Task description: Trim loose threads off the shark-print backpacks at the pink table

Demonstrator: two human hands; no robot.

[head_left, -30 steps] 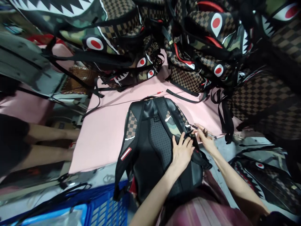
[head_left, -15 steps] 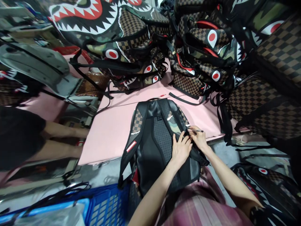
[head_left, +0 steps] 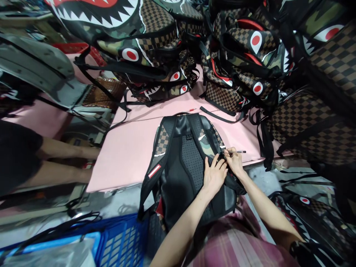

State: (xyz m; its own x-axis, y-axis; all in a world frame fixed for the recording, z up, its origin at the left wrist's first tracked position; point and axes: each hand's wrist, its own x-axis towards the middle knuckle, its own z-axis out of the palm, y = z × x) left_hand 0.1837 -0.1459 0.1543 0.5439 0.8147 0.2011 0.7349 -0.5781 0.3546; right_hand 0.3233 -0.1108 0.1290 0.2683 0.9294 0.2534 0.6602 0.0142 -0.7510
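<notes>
A black backpack [head_left: 175, 163] lies back side up, partly on the pink table and reaching down to my lap. Its shoulder straps carry checkered and camouflage panels. My left hand [head_left: 215, 174] rests flat on the right-hand shoulder strap [head_left: 205, 142], fingers spread. Close beside it, at the bag's right edge, my right hand [head_left: 234, 162] is closed in a pinch around a slim dark pen-like tool [head_left: 241, 151]. The tool's rear end sticks out to the right. Its working tip is hidden among the fingers and the dark fabric.
Checkered and camouflage shark-face backpacks [head_left: 256, 89] are piled along the back of the pink table [head_left: 119, 155]. A red pen [head_left: 192, 109] lies behind my bag. Blue crates [head_left: 119, 237] stand at lower left, another backpack [head_left: 314, 218] at lower right. A person's legs [head_left: 61, 159] show at left.
My right hand has shifted very slightly along the bag's edge, and the tool in it now lies more level. My left hand stays on the strap. The view has tilted a little.
</notes>
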